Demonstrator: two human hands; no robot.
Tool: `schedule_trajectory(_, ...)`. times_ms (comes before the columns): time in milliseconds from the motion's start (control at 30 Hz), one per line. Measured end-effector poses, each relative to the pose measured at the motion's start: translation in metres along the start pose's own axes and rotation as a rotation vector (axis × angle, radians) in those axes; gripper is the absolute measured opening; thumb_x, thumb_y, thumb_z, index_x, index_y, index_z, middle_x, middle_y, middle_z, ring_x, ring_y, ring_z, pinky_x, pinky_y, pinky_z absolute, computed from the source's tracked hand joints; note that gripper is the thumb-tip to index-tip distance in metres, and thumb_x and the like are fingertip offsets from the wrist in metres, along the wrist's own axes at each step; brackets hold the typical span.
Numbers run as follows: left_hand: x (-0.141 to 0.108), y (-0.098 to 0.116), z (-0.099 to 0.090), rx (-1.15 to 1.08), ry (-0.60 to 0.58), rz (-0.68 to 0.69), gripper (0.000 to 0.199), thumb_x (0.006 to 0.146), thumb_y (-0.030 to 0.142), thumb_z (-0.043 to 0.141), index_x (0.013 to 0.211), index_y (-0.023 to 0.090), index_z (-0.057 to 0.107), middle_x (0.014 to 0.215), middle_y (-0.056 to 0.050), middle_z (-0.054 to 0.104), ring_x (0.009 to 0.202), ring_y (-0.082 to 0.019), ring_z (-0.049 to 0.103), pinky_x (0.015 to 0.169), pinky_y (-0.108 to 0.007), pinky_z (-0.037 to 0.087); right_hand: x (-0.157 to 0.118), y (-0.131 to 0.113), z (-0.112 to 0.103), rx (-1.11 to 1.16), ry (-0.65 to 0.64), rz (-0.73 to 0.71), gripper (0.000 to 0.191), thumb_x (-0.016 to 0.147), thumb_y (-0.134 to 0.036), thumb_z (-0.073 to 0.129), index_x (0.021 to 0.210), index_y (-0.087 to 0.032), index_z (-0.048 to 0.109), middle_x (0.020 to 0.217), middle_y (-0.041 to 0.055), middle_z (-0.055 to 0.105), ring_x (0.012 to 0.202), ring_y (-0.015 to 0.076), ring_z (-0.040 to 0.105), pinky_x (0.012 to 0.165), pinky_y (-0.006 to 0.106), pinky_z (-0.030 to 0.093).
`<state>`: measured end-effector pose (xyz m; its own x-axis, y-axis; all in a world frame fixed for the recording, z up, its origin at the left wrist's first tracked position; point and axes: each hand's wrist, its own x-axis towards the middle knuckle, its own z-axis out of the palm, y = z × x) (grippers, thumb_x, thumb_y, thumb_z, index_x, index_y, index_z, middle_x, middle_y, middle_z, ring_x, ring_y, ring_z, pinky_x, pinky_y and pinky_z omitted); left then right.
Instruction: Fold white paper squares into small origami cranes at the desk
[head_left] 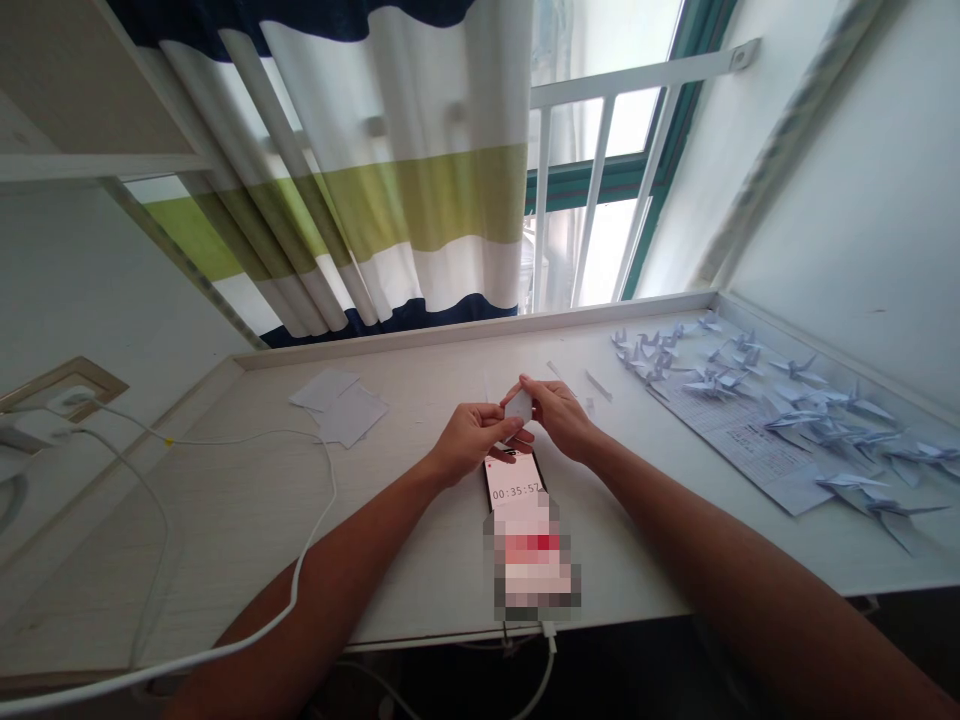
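A small folded piece of white paper point(517, 408) is held up over the desk between my two hands. My left hand point(478, 437) pinches its lower left side between thumb and fingers. On the opposite side, the fingertips of my right hand point(553, 412) grip its upper right edge. Just below the hands lies a phone point(514, 490) showing a timer, its lower part blurred out. Several folded paper cranes point(806, 415) stand at the right, some of them on a printed sheet point(731, 440).
Loose square paper sheets point(352, 412) lie at the left of the desk point(420, 540). Thin paper strips point(598, 385) rest beyond my right hand. A white cable point(319, 520) loops across the left side, over my left arm. A raised edge point(465, 338) runs along the back.
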<state>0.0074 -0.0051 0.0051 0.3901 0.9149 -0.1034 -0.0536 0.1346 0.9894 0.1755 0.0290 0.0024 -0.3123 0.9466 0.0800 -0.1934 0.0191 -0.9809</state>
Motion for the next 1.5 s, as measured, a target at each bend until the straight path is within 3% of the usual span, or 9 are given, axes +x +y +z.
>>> schedule_trajectory(200, 0.0, -0.002, 0.0, 0.015, 0.016, 0.0, 0.045, 0.075, 0.05, 0.082, 0.086, 0.01, 0.067, 0.093, -0.019, 0.078, 0.078, -0.026, 0.077, 0.059, -0.029, 0.059, 0.002, -0.008, -0.011, 0.076, 0.121, -0.063, 0.061, 0.092, -0.068, 0.045, 0.088, -0.016, 0.077, 0.084, 0.0108, 0.073, 0.079, 0.0225, 0.066, 0.074, 0.037, 0.053)
schedule_trajectory(367, 0.002, -0.005, -0.001, 0.025, 0.018, 0.015, 0.047, 0.075, 0.052, 0.081, 0.089, 0.01, 0.068, 0.096, -0.019, 0.078, 0.078, -0.026, 0.077, 0.059, -0.03, 0.06, -0.002, -0.006, -0.007, -0.175, -0.008, -0.122, 0.044, 0.085, -0.059, 0.067, 0.088, -0.017, 0.078, 0.08, 0.0067, 0.072, 0.073, 0.0182, 0.063, 0.071, 0.032, 0.05)
schedule_trajectory(433, 0.002, -0.005, 0.0, 0.023, 0.042, 0.02, 0.048, 0.074, 0.053, 0.081, 0.089, 0.01, 0.068, 0.096, -0.019, 0.078, 0.078, -0.026, 0.077, 0.058, -0.029, 0.06, -0.004, -0.005, -0.005, -0.23, 0.003, -0.168, 0.04, 0.084, -0.057, 0.07, 0.081, -0.017, 0.076, 0.074, 0.0047, 0.07, 0.069, 0.0167, 0.061, 0.067, 0.031, 0.048)
schedule_trajectory(533, 0.002, -0.004, 0.002, 0.011, 0.089, 0.039, 0.049, 0.074, 0.053, 0.081, 0.093, 0.009, 0.068, 0.095, -0.018, 0.078, 0.077, -0.026, 0.077, 0.057, -0.029, 0.059, -0.004, -0.006, -0.004, -0.248, 0.047, -0.215, 0.04, 0.083, -0.055, 0.071, 0.075, -0.016, 0.074, 0.071, 0.0036, 0.069, 0.067, 0.0158, 0.06, 0.066, 0.03, 0.048)
schedule_trajectory(733, 0.002, -0.004, -0.001, 0.05, 0.112, 0.118, 0.046, 0.082, 0.052, 0.075, 0.102, 0.012, 0.066, 0.098, -0.014, 0.077, 0.081, -0.025, 0.076, 0.065, -0.033, 0.061, -0.003, -0.008, -0.005, -0.227, -0.045, -0.206, 0.039, 0.086, -0.054, 0.068, 0.082, -0.016, 0.073, 0.077, 0.0053, 0.071, 0.071, 0.0174, 0.064, 0.07, 0.033, 0.054)
schedule_trajectory(933, 0.009, -0.007, -0.007, 0.246, 0.325, 0.339, 0.035, 0.086, 0.048, 0.07, 0.101, 0.016, 0.074, 0.104, -0.009, 0.076, 0.097, -0.022, 0.07, 0.082, -0.032, 0.056, -0.001, -0.007, -0.007, -0.344, -0.082, -0.184, 0.042, 0.084, -0.057, 0.069, 0.076, -0.016, 0.07, 0.07, 0.0026, 0.066, 0.067, 0.0158, 0.059, 0.066, 0.031, 0.052)
schedule_trajectory(1100, 0.009, -0.003, -0.009, 0.111, 0.242, 0.327, 0.03, 0.082, 0.044, 0.074, 0.09, 0.016, 0.078, 0.093, -0.007, 0.076, 0.091, -0.02, 0.068, 0.087, -0.032, 0.052, -0.002, -0.002, -0.008, -0.368, -0.159, -0.146, 0.042, 0.085, -0.057, 0.067, 0.075, -0.017, 0.071, 0.07, 0.0029, 0.067, 0.067, 0.0164, 0.061, 0.066, 0.03, 0.051)
schedule_trajectory(1500, 0.009, -0.002, -0.017, 0.098, 0.259, 0.314, 0.02, 0.079, 0.036, 0.078, 0.086, 0.017, 0.08, 0.091, -0.005, 0.075, 0.092, -0.018, 0.066, 0.093, -0.032, 0.047, -0.003, -0.005, -0.007, -0.377, -0.197, -0.133, 0.04, 0.087, -0.054, 0.066, 0.079, -0.015, 0.073, 0.071, 0.0031, 0.067, 0.066, 0.0153, 0.06, 0.064, 0.029, 0.049)
